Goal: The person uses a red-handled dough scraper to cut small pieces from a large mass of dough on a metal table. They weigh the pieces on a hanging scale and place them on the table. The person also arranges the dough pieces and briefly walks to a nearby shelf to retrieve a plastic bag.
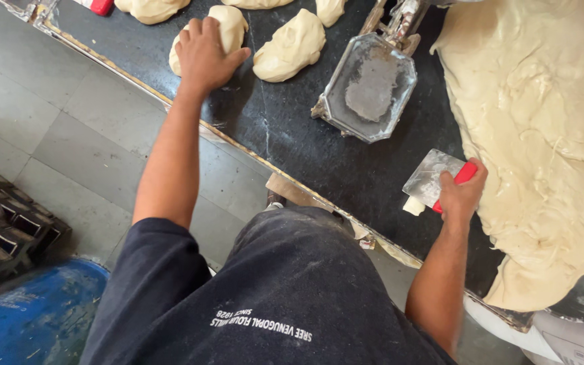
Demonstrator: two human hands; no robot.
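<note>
My left hand [204,54] presses down on a pale dough piece [231,27] lying on the black stone counter [285,128]. My right hand [461,192] grips a metal scraper with a red handle [434,177], its blade resting on the counter beside a small scrap of dough [414,205]. To the right of that hand spreads a large mass of pale dough [542,122]. Another dough piece [290,46] lies just right of my left hand.
A metal scale pan [372,86], dusted with flour, stands between my hands. More dough pieces [150,8] lie along the far edge. Dark baking tins [1,223] and a blue drum [35,318] stand on the tiled floor at left.
</note>
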